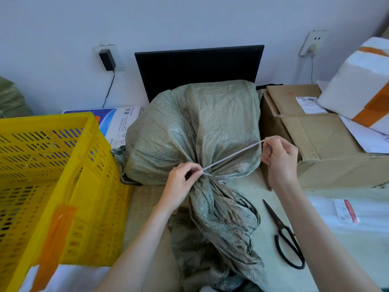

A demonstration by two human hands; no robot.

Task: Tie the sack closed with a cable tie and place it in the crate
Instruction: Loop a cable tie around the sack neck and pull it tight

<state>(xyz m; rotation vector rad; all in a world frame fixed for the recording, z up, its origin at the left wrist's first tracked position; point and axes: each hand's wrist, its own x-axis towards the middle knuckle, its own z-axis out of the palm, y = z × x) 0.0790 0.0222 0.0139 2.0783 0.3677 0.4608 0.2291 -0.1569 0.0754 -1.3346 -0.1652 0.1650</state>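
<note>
Sack (193, 123): woven plastic cloth, grey-green, coarse and crinkled; full, rounded body lying on the desk (263, 197) with its long axis running from the far wall toward the person. Neck gathered into a tight waist at the near end, the loose mouth fanning out in folds below it toward the bottom edge of the view.

Cable tie (231, 154): thin, flat, pale plastic strip, looped round the gathered neck; free tail drawn taut, slanting up and to the right.

Left hand (182, 180): at the neck of the sack, fingers curled and pinching the tie where it meets the cloth.

Right hand (277, 158): raised to the right of the sack, fingers closed round the tail end of the tie.

Crate (52, 175): yellow moulded plastic, slotted lattice walls, orange tape on its near side; stands just left of the sack.

Scissors (284, 234): black, closed, flat on the desk right of the sack's mouth, blades pointing away.

Cardboard box (315, 140): brown, right of the sack.

Monitor (197, 68): black, upright behind the sack.
</note>
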